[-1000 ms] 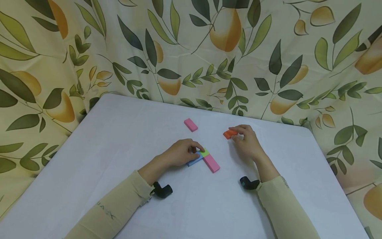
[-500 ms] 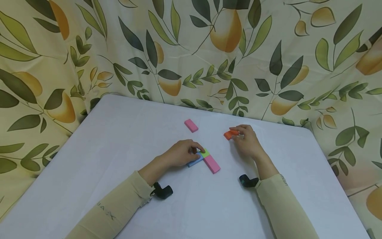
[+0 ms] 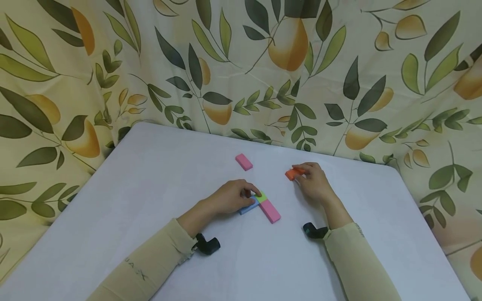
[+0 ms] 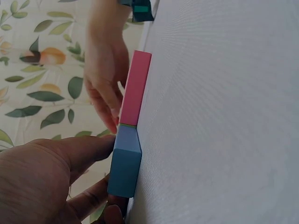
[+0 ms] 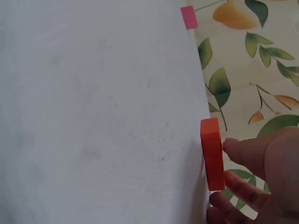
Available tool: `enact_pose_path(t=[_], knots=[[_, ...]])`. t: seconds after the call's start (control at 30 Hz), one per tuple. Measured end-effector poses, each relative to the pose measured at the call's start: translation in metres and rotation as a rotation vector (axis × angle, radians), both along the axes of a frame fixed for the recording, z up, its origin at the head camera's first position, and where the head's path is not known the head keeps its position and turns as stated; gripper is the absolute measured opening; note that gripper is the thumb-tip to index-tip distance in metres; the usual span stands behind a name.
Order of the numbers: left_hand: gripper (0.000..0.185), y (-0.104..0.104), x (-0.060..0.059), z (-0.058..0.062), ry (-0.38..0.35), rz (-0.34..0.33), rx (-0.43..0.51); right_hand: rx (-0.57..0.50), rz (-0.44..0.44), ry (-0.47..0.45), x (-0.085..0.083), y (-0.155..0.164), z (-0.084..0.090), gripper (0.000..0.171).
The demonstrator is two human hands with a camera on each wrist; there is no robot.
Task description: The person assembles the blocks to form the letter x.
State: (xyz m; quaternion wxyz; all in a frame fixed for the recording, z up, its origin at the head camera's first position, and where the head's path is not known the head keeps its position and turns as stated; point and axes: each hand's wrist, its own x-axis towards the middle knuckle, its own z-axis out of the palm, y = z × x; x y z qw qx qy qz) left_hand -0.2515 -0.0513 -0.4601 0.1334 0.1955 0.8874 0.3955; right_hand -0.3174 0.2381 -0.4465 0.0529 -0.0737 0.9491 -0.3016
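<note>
My left hand [image 3: 230, 197] holds a blue block [image 3: 247, 207], its index fingertip at a small green block [image 3: 261, 196]. A pink block [image 3: 270, 212] lies end to end with the green one, so the pieces form a corner. In the left wrist view, the thumb is on one side of the blue block [image 4: 124, 172] and fingers curl near its end. Farther right, my right hand [image 3: 313, 182] grips an orange block [image 3: 291, 174] between thumb and fingers. The right wrist view shows this orange block [image 5: 213, 156] standing out beside the fingertips.
Another pink block [image 3: 244, 162] lies alone toward the back of the white table [image 3: 180, 154]. Behind the table hangs a curtain [image 3: 233, 50] printed with leaves and fruit. Black wrist cameras [image 3: 207, 244] stick out from both sleeves.
The head view has shifted slightly, so everything sits a little lower in it. Both hands stay at their blocks, and no block has visibly moved on the table.
</note>
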Motion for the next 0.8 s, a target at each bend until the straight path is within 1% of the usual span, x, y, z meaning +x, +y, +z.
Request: enact_pose_path(t=[0.3, 0.7, 0.8], knots=[[0.024, -0.0001, 0.0004, -0.0008, 0.054, -0.014, -0.030, -0.025, 0.015, 0.052, -0.0009, 0.0026, -0.0051, 0.035], [0.024, -0.0015, -0.0012, -0.0025, 0.060, -0.020, -0.027, -0.046, 0.008, 0.063, -0.0007, 0.0031, -0.0077, 0.036], [0.024, -0.0014, -0.0012, -0.0024, 0.049, -0.017, -0.022, -0.044, 0.002, 0.060, -0.0005, 0.0030, -0.0078, 0.036]])
